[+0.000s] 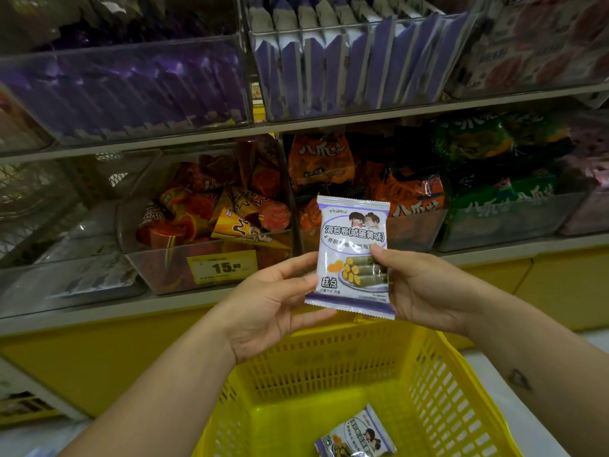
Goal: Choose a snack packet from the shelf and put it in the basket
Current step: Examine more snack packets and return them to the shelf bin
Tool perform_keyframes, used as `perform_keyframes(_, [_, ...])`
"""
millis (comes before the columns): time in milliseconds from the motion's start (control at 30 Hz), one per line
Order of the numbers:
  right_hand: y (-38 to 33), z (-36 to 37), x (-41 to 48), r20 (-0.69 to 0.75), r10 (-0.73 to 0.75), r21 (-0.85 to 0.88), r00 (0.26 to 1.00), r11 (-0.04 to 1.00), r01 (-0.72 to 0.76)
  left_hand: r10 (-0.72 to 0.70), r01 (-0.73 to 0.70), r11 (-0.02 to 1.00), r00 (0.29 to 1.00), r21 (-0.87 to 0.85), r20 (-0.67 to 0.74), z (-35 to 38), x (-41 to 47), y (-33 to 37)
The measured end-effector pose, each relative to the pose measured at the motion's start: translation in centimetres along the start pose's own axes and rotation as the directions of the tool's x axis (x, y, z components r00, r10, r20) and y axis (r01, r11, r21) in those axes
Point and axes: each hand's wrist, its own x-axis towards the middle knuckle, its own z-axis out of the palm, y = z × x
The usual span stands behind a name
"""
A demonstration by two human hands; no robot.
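Two hands, left hand (273,301) and right hand (425,291), were pinched on the seaweed-roll packet (352,252), held upright, presumably for label reading, above the yellow basket (445,390) holding a second packet (357,435).

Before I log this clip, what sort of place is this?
Most likely a shop's snack aisle: clear bins of packets on tiered shelves, a yellow price tag reading 15, and a yellow shopping basket under the held snack packet.

Left hand (273,303) and right hand (425,291), fingers curled.
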Motion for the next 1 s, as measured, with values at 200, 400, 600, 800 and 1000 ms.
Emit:
perform_keyframes(200, [0.9,1.4,-0.2,-0.112,-0.286,-0.363,0.952,0.903,0.229,0.439,-0.326,0.771,0.894,0.547,-0.086,1.3,0.3,-1.1])
perform_keyframes(400, [1.4,2.5,-0.4,-0.07,-0.288,-0.281,0.955,0.924,0.258,0.356,-0.317,0.833,0.934,0.454,-0.001,1.9,0.3,-1.9])
perform_keyframes(600, [1.2,1.7,-0.2,-0.114,-0.291,-0.407,0.95,0.886,0.223,0.199,-0.206,0.951,0.978,0.231,0.054,1.5,0.3,-1.9])
perform_keyframes(800, [0.9,1.0,-0.5,-0.048,-0.3,-0.405,0.953,0.878,0.256,0.168,-0.172,0.95,0.985,0.26,0.039,1.4,0.4,-1.9])
perform_keyframes(1000, [1.4,1.9,-0.9,0.105,-0.536,-0.66,0.837,0.593,0.462,0.293,-0.25,0.909,0.952,0.333,-0.085,1.4,0.5,-1.8])
